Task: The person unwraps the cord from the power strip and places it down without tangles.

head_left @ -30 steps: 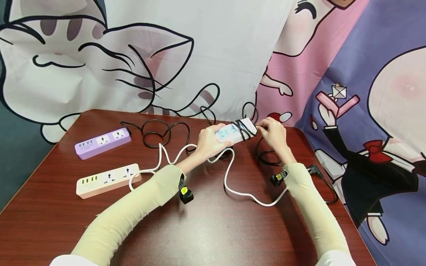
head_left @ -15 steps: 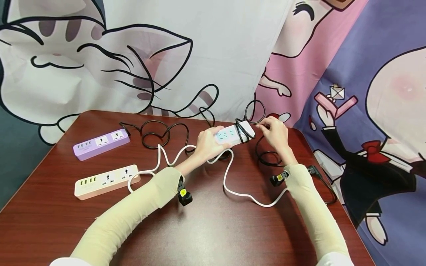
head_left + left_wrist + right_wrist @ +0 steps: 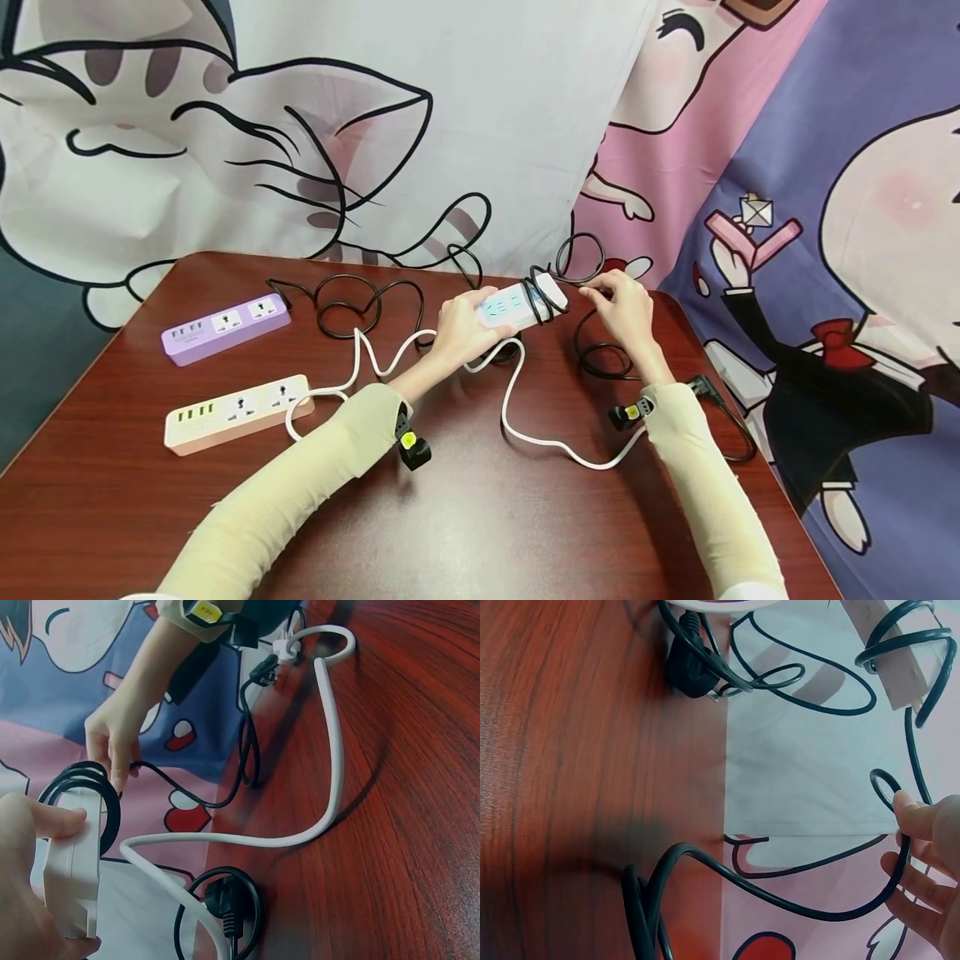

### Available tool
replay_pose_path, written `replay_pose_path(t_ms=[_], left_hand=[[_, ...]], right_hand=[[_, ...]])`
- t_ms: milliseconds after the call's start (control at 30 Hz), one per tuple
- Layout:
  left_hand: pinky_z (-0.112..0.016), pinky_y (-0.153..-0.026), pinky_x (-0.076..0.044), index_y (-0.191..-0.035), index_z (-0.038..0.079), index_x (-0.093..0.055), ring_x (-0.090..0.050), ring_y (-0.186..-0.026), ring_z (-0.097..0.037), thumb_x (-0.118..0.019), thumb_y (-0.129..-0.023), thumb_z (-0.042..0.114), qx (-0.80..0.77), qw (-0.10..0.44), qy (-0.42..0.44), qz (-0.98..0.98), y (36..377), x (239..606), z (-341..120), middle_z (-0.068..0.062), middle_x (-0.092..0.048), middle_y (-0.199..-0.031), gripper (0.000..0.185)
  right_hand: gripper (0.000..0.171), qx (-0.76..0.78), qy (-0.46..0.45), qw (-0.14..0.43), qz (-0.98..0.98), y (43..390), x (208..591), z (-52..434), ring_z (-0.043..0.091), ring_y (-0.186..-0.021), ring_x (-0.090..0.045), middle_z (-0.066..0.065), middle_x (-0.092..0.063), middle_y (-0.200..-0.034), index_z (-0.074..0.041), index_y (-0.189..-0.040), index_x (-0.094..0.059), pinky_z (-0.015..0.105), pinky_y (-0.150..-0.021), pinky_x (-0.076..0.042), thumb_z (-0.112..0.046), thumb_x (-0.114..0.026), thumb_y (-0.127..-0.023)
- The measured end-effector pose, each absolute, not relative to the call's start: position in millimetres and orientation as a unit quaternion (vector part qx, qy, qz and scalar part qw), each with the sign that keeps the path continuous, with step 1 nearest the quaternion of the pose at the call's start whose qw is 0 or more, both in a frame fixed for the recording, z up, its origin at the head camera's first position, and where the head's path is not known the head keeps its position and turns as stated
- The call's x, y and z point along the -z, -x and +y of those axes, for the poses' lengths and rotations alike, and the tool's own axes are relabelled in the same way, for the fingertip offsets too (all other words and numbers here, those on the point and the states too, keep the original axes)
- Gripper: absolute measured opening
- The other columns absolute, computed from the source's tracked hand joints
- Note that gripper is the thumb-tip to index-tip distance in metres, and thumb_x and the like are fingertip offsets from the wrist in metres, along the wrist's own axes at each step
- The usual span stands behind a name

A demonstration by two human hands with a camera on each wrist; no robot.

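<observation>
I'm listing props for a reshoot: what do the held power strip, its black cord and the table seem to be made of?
Power strip: smooth white matte plastic, probably, judging by its moulded edges. Black cord: rubbery or vinyl sheath, since it bends in soft loops. Table: reddish wood grain with a glossy sheen; whether veneer or laminate is unclear.

No text, brand, number or sign can be read anywhere: the white strip, purple strip and pink strip show only unmarked sockets, and the backdrop carries cartoon drawings alone.
</observation>
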State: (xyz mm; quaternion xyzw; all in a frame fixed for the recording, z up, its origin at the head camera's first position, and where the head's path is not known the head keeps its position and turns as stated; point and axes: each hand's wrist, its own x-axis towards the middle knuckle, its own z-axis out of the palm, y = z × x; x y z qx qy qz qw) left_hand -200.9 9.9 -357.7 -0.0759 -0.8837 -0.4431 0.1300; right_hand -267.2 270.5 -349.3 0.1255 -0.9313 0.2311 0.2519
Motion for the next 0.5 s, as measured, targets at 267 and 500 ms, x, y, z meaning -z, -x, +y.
replay_pose_path(t_ms=[267,500], left_hand=[[-0.04,-0.077,-0.045,-0.12,0.016,-0.067,-0.063,-0.087,-0.024,-0.083,-0.067,0.032,0.448,0.139,0.069,-0.88,202.7,360.3,5.0,-0.006,-0.072,-0.106,0.057],[-0.039,-0.076,-0.046,-0.123,0.014,-0.065,-0.064,-0.088,-0.025,-0.084,-0.066,0.033,0.461,0.144,0.057,-0.874,203.0,362.9,3.3,-0.007,-0.072,-0.109,0.063]], right_hand=[[0.012,-0.235,-0.12,0.254,-0.93,261.9,353.6,274.8,0.019,-0.068,-0.057,0.002,-0.07,-0.088,-0.017,-0.086,-0.077,0.036,-0.059,-0.038,-0.027,-0.077,-0.079],[0.014,-0.227,-0.12,0.24,-0.936,259.3,357.7,279.7,0.02,-0.07,-0.059,0.002,-0.071,-0.091,-0.017,-0.088,-0.078,0.039,-0.06,-0.041,-0.027,-0.077,-0.08]])
